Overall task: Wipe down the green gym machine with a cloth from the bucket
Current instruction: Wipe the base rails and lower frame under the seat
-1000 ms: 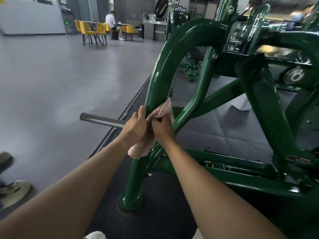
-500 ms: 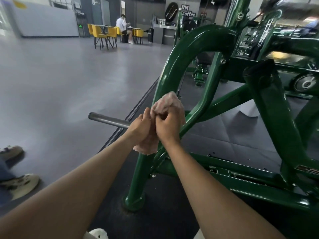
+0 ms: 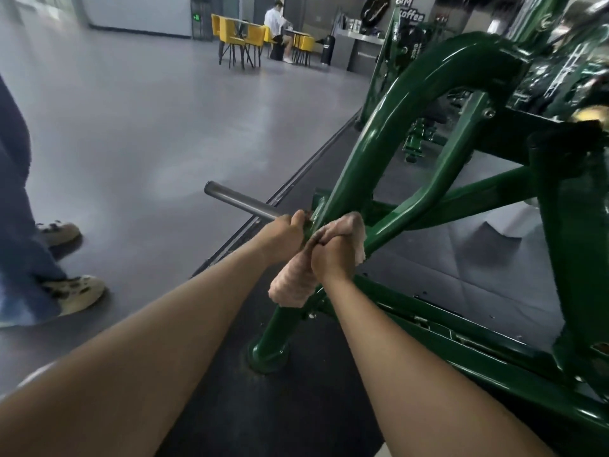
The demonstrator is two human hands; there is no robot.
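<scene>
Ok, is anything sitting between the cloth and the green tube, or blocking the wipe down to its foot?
Nothing visible does. The cloth lies wrapped against the green tube, held by the left hand and right hand. The steel peg juts left beside the left hand, clear of the run down to the foot.

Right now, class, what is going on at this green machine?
A person is wiping the green gym machine. The left hand and the right hand both grip a pinkish cloth held around a slanted frame tube, beside a bare steel bar. No bucket shows. Another person stands nearby at left.
</scene>
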